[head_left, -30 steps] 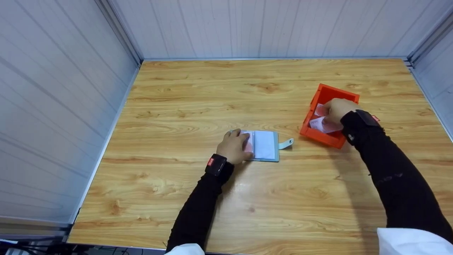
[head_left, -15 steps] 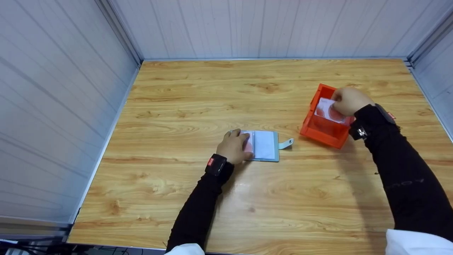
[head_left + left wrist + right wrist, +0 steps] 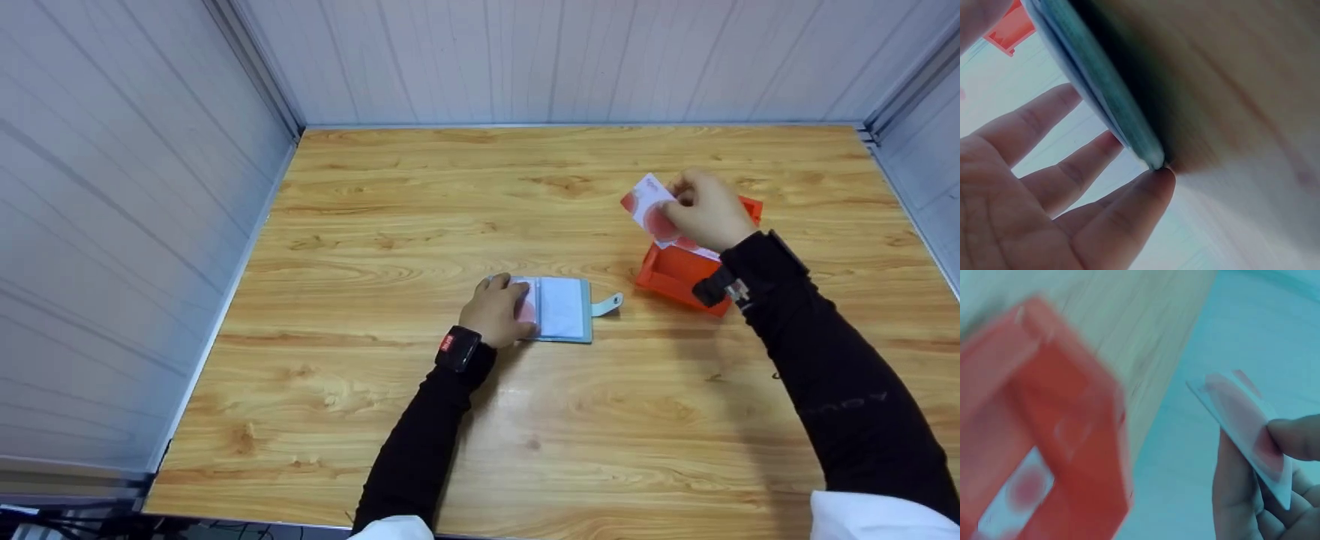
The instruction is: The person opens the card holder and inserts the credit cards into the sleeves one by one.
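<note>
My left hand rests on the left page of an open light-blue card holder. In the left wrist view its fingertips reach the edge of the cover. A pinkish card lies partly under that hand, while the right page is white. My right hand pinches a white card with red circles between thumb and fingers, above the orange box. The right wrist view shows the pinched card tilted, well apart from the box. Another card with a red spot lies inside the box.
The card holder's strap with a snap points right toward the box. Pale panel walls close off the back and sides of the wooden table.
My right hand has lifted the card out of the orange box and moved it left and up, turning it. Another card stays in the box. The left hand keeps its place.
</note>
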Available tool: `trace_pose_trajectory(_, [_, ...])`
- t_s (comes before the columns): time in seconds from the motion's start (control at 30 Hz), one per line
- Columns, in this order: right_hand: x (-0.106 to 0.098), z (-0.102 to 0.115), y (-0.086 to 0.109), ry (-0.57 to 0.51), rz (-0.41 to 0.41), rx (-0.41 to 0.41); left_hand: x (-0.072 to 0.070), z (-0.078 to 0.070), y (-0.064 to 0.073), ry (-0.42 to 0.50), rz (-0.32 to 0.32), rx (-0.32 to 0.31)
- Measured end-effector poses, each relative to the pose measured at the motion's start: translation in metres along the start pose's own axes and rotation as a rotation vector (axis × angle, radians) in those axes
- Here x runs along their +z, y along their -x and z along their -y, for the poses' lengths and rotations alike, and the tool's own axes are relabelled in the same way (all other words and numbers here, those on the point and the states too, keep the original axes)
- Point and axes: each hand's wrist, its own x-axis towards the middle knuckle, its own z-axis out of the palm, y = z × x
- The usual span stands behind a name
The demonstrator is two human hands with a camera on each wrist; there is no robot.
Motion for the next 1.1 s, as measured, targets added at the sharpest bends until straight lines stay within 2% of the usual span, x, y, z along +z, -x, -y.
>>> trace_pose_trajectory(0.17, [0.017,0.008,0.003,-0.172,0.012,0.002,0.001,-0.001,0.000,0.006,-0.002,-0.003])
trace_pose_trajectory(0.4, [0.049,0.006,0.005,-0.375,-0.002,0.009,0.001,-0.001,0.001,0.027,-0.015,0.000])
trace_pose_trajectory(0.8, [0.122,-0.009,0.012,-0.550,0.126,0.059,0.003,0.000,0.001,0.020,-0.018,0.007])
trace_pose_trajectory(1.1, [0.143,-0.020,0.014,-0.626,0.140,0.137,0.002,-0.003,0.002,0.017,-0.010,0.003])
